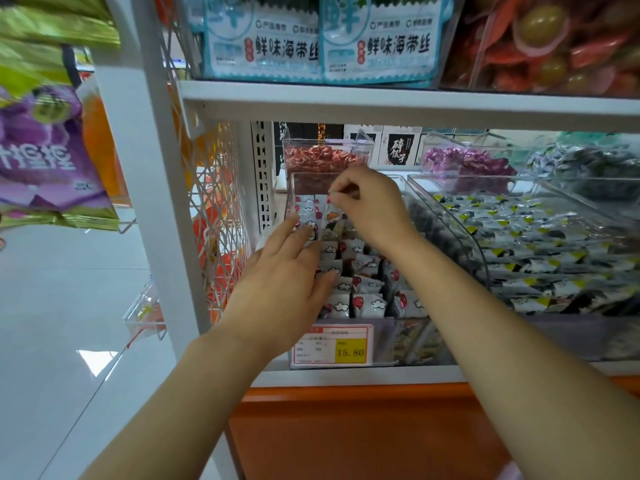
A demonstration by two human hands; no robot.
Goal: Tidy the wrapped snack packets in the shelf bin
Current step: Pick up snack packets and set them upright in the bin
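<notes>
A clear plastic shelf bin point(391, 341) on the lower shelf holds several small white snack packets point(367, 299) printed with clouds and red dots, standing in rows. My right hand point(370, 209) reaches over the back of the bin and pinches the top edge of one packet point(330, 223), which hangs upright from my fingertips. My left hand point(287, 275) lies with straight fingers against the left rows of packets, pressing on them. A yellow price tag reading 15.80 point(334, 346) is on the bin's front.
Another clear bin point(450, 188) to the right holds several packets with yellow corners point(540, 244). Bins of red point(318, 159) and purple sweets point(464, 164) stand behind. The upper shelf edge point(381, 102) hangs just above my hands. A white wire side panel point(214, 202) bounds the left.
</notes>
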